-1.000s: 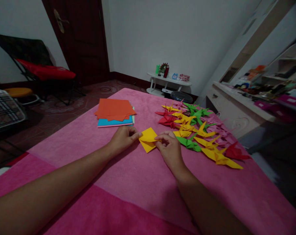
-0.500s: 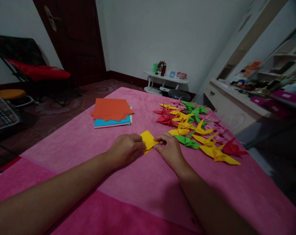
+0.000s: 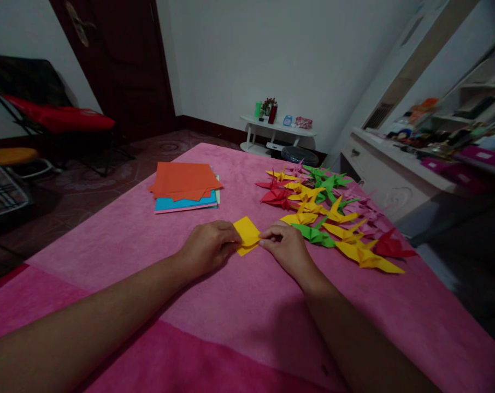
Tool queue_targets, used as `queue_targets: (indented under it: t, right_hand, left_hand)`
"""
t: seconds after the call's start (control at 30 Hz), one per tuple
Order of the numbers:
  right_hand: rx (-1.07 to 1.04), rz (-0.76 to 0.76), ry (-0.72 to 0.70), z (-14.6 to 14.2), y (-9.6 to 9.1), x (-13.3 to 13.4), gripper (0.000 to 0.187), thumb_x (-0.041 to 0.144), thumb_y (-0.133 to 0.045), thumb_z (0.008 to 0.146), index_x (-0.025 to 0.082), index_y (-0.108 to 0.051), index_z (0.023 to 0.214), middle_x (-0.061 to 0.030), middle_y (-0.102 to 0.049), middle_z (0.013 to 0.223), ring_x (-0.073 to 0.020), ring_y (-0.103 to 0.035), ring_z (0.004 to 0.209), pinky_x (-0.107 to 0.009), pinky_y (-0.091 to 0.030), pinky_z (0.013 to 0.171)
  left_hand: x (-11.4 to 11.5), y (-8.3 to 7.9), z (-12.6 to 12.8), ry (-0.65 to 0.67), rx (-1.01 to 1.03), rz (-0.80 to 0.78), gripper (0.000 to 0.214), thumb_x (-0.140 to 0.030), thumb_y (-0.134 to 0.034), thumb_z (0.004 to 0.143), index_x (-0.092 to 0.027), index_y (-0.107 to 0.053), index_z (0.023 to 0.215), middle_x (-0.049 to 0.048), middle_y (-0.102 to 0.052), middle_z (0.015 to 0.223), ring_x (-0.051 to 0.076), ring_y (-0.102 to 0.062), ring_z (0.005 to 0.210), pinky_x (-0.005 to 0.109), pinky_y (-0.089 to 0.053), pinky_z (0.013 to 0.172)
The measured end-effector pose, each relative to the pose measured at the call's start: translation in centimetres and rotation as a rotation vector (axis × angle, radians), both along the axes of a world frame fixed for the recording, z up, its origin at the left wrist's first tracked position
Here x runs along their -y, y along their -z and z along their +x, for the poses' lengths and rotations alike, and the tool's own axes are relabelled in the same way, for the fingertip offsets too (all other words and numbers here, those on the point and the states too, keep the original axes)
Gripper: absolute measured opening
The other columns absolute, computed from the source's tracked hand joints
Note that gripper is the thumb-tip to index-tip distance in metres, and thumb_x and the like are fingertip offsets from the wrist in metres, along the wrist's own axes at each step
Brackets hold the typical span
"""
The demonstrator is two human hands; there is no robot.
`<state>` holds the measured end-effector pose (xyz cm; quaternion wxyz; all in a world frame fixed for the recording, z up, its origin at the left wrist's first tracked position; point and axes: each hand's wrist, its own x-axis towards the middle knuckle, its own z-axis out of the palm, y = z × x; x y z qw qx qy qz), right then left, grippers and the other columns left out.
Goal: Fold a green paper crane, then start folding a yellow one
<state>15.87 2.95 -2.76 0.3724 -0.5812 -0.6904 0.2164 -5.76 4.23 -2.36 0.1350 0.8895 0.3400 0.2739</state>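
A small folded sheet of yellow origami paper (image 3: pixel 246 230) lies between my hands on the pink tablecloth (image 3: pixel 214 305). My left hand (image 3: pixel 210 243) pinches its left corner, the fingertips closed over the edge. From the other side, my right hand (image 3: pixel 286 245) grips the right corner between thumb and forefinger. A flap along the paper's lower part is slightly raised, with a layer showing beneath it. Just right of my right hand rests a green paper crane (image 3: pixel 315 234), with a yellow paper crane (image 3: pixel 368 256) beside it.
A stack of orange paper (image 3: pixel 186 179) over blue sheets (image 3: pixel 186 204) sits at the table's left. Several yellow, red, green and pink cranes cover the right side. Beyond the table are a white side table (image 3: pixel 280 126), a red chair (image 3: pixel 59 117) and a cluttered dresser (image 3: pixel 378 164).
The yellow paper's lower flap has lifted and spread a little, showing more of the layer below. Both hands keep their hold, and the view has shifted slightly.
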Motion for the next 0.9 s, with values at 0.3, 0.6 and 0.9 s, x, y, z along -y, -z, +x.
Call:
queue_targets:
  t: [0.3,0.6,0.9]
  right_hand:
    - [0.343,0.129,-0.127,-1.7,-1.4,2.2,0.012,0.010,-0.062,0.072,0.020,-0.062,0.067,0.0008,-0.058,0.075,-0.0120,-0.053,0.065,-0.025,-0.038,0.060]
    - [0.332,0.073,-0.091,-1.7,-1.3,2.1,0.011,0.012,-0.064,0.072,0.021,-0.064,0.066,0.0006,-0.061,0.076,-0.0121,-0.053,0.063,-0.025,-0.038,0.059]
    - [0.263,-0.042,-0.018,-1.6,-1.3,2.0,0.010,0.015,-0.064,0.072,0.023,-0.070,0.068,0.0001,-0.067,0.073,-0.0138,-0.056,0.062,-0.025,-0.035,0.054]
  left_hand:
    - [-2.3,0.6,-1.2,0.039,0.198,-0.122,0.027,0.000,-0.050,0.070,-0.016,-0.069,0.083,0.0049,-0.067,0.085,0.015,-0.061,0.080,0.026,-0.048,0.075]
    - [-3.0,0.2,-2.1,0.144,0.265,-0.400,0.014,-0.020,-0.068,0.074,-0.018,-0.073,0.087,0.0070,-0.067,0.090,0.015,-0.062,0.081,0.026,-0.049,0.072]
    - [-3.1,0.7,-1.8,0.070,0.206,-0.304,0.011,-0.025,-0.066,0.079,-0.018,-0.073,0.080,0.0064,-0.066,0.084,0.015,-0.061,0.078,0.026,-0.048,0.073]
